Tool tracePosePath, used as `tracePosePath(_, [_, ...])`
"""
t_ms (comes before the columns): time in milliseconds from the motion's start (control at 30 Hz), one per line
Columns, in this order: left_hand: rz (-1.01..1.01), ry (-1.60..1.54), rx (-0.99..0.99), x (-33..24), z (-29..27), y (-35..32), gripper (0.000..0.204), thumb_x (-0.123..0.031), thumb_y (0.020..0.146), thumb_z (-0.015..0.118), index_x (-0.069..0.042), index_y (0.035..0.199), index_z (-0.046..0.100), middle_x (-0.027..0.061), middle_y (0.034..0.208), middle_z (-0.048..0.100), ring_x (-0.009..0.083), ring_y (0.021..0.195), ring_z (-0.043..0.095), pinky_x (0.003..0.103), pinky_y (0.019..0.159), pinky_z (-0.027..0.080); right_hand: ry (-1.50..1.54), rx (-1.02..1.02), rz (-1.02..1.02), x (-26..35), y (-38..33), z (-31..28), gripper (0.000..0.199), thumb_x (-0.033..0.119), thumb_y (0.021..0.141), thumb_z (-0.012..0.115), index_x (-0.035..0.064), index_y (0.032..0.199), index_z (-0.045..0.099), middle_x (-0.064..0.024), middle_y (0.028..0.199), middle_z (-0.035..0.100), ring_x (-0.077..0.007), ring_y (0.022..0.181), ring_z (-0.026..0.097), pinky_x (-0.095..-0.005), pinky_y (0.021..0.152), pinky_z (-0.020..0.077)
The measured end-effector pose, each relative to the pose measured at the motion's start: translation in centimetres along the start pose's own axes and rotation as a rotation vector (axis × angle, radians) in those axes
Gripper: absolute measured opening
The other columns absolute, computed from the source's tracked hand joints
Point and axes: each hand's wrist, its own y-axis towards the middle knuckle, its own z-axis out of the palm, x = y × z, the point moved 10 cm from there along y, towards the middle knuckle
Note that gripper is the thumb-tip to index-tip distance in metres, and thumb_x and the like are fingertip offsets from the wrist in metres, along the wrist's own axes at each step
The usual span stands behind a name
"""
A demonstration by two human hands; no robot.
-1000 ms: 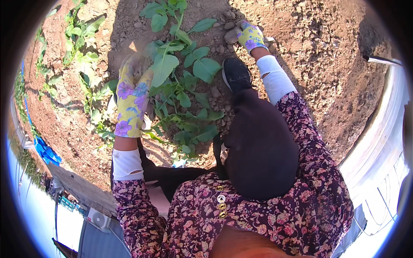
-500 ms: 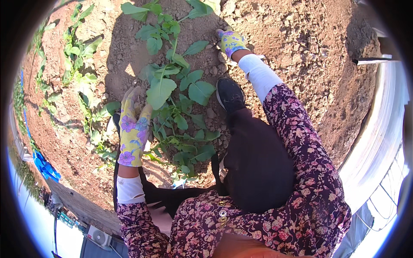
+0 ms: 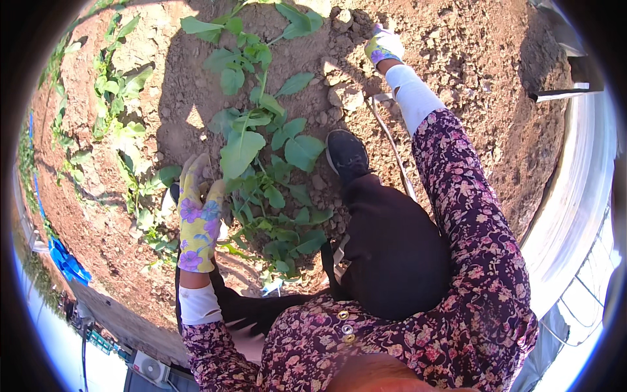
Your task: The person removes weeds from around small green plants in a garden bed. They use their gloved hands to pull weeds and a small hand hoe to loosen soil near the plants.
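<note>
Head view: plant (image 3: 240,154) between left hand (image 3: 198,219) (loosely open, empty), right hand (image 3: 384,46) (grip unclear); shoe (image 3: 347,153), stones (image 3: 346,97) right of plant.

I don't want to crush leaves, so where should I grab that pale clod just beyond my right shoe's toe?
Probably grip the pale clod across opposite sides, from above and the right, where your right hand is: it's a chunky lump with its top exposed, and the leaves lie to its left.
</note>
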Motion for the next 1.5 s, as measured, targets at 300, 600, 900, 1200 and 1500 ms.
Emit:
tracePosePath(300, [-0.063,-0.052,-0.038,1.7,-1.3,-0.9,0.039,-0.003,0.087,0.050,0.000,0.126,0.045,0.0109,0.111,0.054,0.0108,0.073,0.058,0.019,0.050,0.046,0.038,0.255,-0.056,-1.0,-1.4,3.7,0.033,0.024,0.079,0.059,0.0065,0.107,0.057,-0.0193,0.106,0.061,-0.0330,0.098,0.060,-0.0409,0.083,0.0488])
tracePosePath(600, [0.041,-0.006,0.272,1.8,6.3,-6.0,0.028,-0.006,0.083,0.057,-0.004,0.110,0.059,0.0111,0.102,0.062,0.0231,0.091,0.061,0.030,0.075,0.048,0.360,0.372,-0.106,-1.3,-3.3,8.5,0.035,0.022,0.076,0.069,0.0007,0.102,0.058,-0.0098,0.101,0.067,-0.0196,0.094,0.063,-0.0292,0.080,0.0479])
tracePosePath(900, [-0.323,-0.655,0.162,9.4,11.3,-7.4,0.052,-0.009,0.086,0.057,-0.001,0.133,0.037,0.0117,0.118,0.052,0.0163,0.104,0.052,0.028,0.090,0.042,0.598,1.078,-0.642,17.9,-28.1,-0.1,0.030,0.025,0.076,0.069,0.0012,0.093,0.063,-0.0078,0.091,0.065,-0.0148,0.080,0.061,-0.0305,0.074,0.0483])
tracePosePath(1200, [-0.371,-0.991,-0.344,15.9,6.6,-6.2,0.025,-0.012,0.084,0.063,-0.004,0.107,0.057,0.0026,0.089,0.062,0.0090,0.073,0.058,0.021,0.062,0.045,0.262,0.550,-1.127,25.0,-33.1,-0.2,0.029,0.016,0.084,0.052,0.0090,0.112,0.056,-0.0138,0.100,0.058,-0.0317,0.091,0.058,-0.0411,0.076,0.0479])
tracePosePath(1500, [-0.287,-1.148,-0.670,20.9,-3.2,-5.2,0.024,-0.008,0.086,0.056,-0.002,0.109,0.054,0.0057,0.090,0.059,0.0160,0.080,0.057,0.030,0.069,0.048,-0.286,0.268,-1.362,28.2,-33.5,5.0,0.019,0.012,0.082,0.049,0.0072,0.095,0.061,-0.0111,0.088,0.062,-0.0315,0.081,0.061,-0.0399,0.067,0.0472])
